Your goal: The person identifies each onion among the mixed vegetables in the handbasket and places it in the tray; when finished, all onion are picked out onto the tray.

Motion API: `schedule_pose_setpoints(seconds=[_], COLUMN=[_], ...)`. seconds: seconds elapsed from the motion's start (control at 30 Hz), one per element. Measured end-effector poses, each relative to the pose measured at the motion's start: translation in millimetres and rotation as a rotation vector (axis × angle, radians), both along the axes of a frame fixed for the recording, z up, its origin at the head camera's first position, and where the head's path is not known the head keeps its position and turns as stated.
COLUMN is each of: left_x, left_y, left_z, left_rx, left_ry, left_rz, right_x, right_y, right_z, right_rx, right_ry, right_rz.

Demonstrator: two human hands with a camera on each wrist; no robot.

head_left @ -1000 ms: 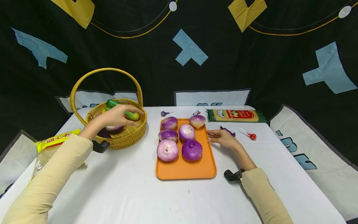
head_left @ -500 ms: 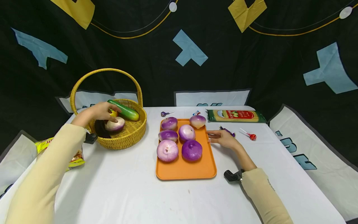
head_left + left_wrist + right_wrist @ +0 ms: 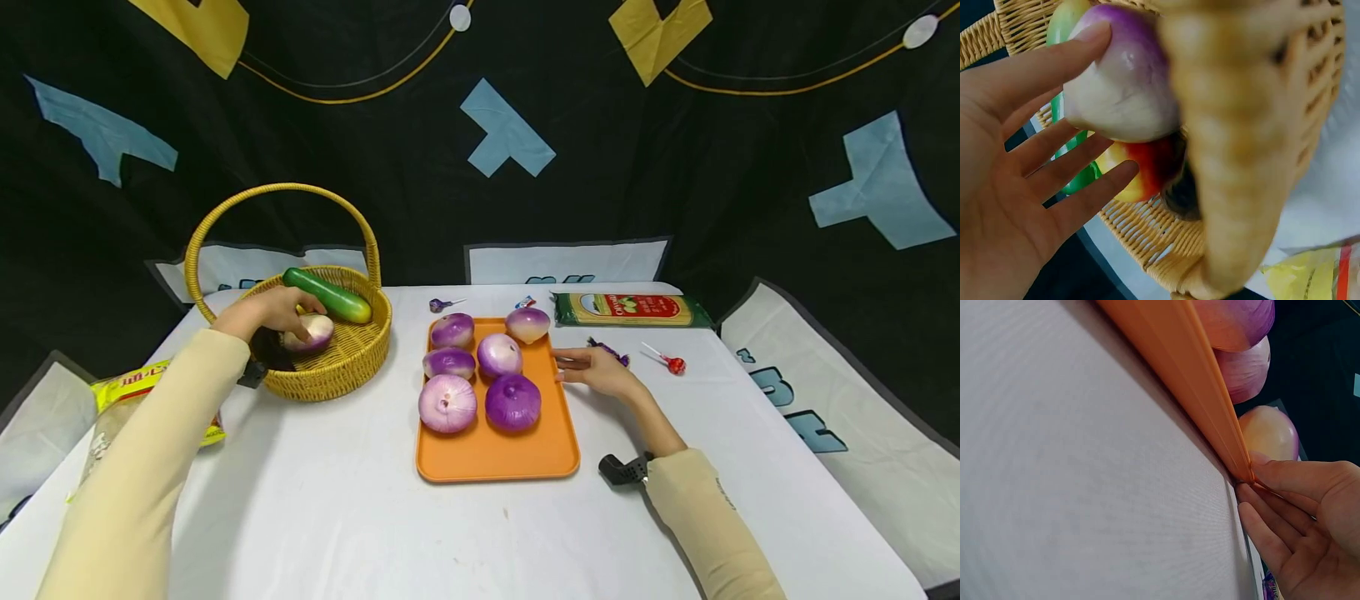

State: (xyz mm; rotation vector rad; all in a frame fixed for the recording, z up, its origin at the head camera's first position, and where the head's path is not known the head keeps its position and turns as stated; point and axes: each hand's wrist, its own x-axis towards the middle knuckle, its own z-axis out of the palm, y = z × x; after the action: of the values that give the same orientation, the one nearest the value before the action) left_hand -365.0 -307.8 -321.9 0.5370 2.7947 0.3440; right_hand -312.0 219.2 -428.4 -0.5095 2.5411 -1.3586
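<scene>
A yellow wicker basket (image 3: pixel 352 367) stands at the left of the white table. It holds a purple-white onion (image 3: pixel 315 330), a green cucumber (image 3: pixel 330 297) and a red-yellow fruit (image 3: pixel 1144 169). My left hand (image 3: pixel 273 310) reaches into the basket. Its thumb (image 3: pixel 1054 59) lies on the onion (image 3: pixel 1122 87), with the fingers spread straight below it. Several purple onions (image 3: pixel 513 402) sit on an orange tray (image 3: pixel 495 454) at the centre. My right hand (image 3: pixel 596 371) rests flat on the table, its fingertips (image 3: pixel 1260 462) touching the tray rim (image 3: pixel 1191 362).
A green pasta packet (image 3: pixel 630 309) lies behind the tray on the right. A red lollipop (image 3: pixel 671 363) and a purple candy (image 3: pixel 611 350) lie by my right hand. Another lollipop (image 3: pixel 442 304) lies behind the tray. A yellow bag (image 3: pixel 142 387) sits at the left edge.
My left hand has drawn back from over the cucumber to the basket's left side and come down onto the onion. The right hand has stayed at the tray rim.
</scene>
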Motion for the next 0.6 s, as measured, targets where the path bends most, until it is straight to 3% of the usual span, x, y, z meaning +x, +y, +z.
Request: schedule_pose_setpoints(seconds=[0.2,0.33,0.6], left_x=[0.2,3.4,26.1], left_y=[1.0,-2.8,-3.8], left_z=[-1.4,1.6,23.4], left_rx=[0.000,0.030,0.121], left_ry=[0.011,0.064,0.130], left_rz=[-0.006,-0.006,-0.012], right_x=[0.2,1.0,0.9], right_y=[-1.0,-1.7,0.0], right_z=[-0.4,-0.5,0.0], right_rx=[-0.001,0.006,0.000], right_ry=[-0.008,-0.004,0.001], right_rz=[-0.005,0.000,-0.001])
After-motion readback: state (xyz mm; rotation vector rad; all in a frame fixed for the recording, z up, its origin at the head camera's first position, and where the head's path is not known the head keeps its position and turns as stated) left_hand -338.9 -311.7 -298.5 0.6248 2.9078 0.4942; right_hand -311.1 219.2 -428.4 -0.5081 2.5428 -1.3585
